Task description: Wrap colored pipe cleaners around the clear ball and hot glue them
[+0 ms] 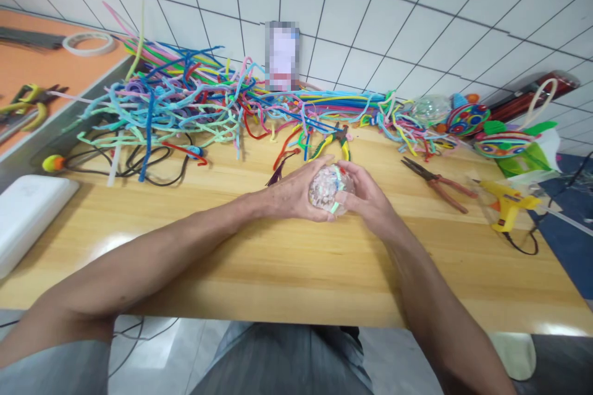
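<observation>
Between my two hands, a little above the wooden table (296, 259), is a clear round ball (324, 190) with shiny flecks and bits of colour on it. My left hand (296, 191) wraps its left side, thumb low and fingers over the top. On the other side my right hand (365, 197) grips it, thumb across the front. Just behind the hands lie yellow-and-green handled pliers (345, 147), partly covered by them. A dark red tassel (277, 174) on a red pipe cleaner rests near my left fingers.
Piled pipe cleaners (185, 99) line the wall, with a phone (282, 55) standing behind. To the right are red-handled pliers (435, 184), a yellow glue gun (504, 200) with a cord, and colourful fish crafts (503, 145). A white box-shaped device (32, 216) sits at left.
</observation>
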`<act>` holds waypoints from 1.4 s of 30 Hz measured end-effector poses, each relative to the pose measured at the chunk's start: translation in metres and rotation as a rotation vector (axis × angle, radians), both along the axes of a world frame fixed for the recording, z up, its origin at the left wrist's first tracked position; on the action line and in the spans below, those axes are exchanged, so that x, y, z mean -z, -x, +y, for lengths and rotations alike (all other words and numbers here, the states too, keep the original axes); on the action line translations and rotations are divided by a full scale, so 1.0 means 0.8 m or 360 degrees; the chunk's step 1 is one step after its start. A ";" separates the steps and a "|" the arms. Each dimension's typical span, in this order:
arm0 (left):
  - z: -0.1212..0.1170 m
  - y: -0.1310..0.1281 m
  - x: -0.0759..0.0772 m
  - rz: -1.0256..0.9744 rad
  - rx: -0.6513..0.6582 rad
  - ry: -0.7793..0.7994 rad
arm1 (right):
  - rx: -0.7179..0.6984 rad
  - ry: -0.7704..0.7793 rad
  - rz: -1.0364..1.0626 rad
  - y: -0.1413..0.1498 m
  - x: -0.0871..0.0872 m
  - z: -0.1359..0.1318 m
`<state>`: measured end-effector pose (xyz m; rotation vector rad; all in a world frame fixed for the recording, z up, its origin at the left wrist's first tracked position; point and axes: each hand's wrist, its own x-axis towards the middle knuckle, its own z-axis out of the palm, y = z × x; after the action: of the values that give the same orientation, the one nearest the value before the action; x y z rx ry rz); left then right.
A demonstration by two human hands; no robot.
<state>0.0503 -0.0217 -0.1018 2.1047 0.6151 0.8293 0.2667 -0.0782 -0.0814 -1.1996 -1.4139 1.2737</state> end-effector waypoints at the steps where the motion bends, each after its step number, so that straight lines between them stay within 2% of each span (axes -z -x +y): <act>1: 0.001 0.001 -0.005 0.0006 0.0012 0.0058 | 0.0019 0.0048 0.0068 0.003 -0.001 0.001; 7: 0.004 0.012 -0.027 0.0028 0.0040 0.0377 | 0.0212 0.0427 0.0470 0.022 -0.012 0.004; 13: 0.001 0.011 -0.024 -0.0224 -0.0050 0.0422 | 0.0294 0.0474 0.0859 0.020 -0.020 0.010; 18: -0.007 -0.004 -0.017 -0.0177 -0.0151 0.0218 | 0.0267 0.0438 0.0777 0.021 -0.016 0.009; 22: -0.014 -0.005 -0.015 -0.0197 -0.0222 0.0061 | 0.0248 0.0492 0.0832 0.019 -0.015 0.007; 27: -0.018 -0.001 -0.011 -0.0296 -0.0166 -0.0167 | 0.0187 0.0385 0.0814 0.011 -0.012 0.004; 30: -0.016 0.001 -0.009 -0.0336 -0.0099 -0.0158 | 0.0079 0.0302 0.0761 0.011 -0.010 0.001; 33: -0.017 0.000 -0.007 -0.0375 -0.0070 -0.0126 | 0.0066 0.0323 0.0754 0.014 -0.012 -0.001; 36: -0.020 -0.003 -0.003 -0.0407 -0.0100 -0.0067 | 0.0180 0.0352 0.0767 0.014 -0.017 -0.002; 39: -0.024 -0.005 0.001 -0.0406 -0.0177 0.0060 | 0.0303 0.0166 0.0652 0.012 -0.016 -0.001; 42: -0.025 -0.005 0.002 -0.0359 -0.0148 0.0139 | 0.0381 -0.0018 0.0469 0.007 -0.006 0.000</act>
<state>0.0541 -0.0420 -0.1036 1.8828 0.6199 1.0557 0.2609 -0.0779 -0.0765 -1.0862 -1.0311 1.2149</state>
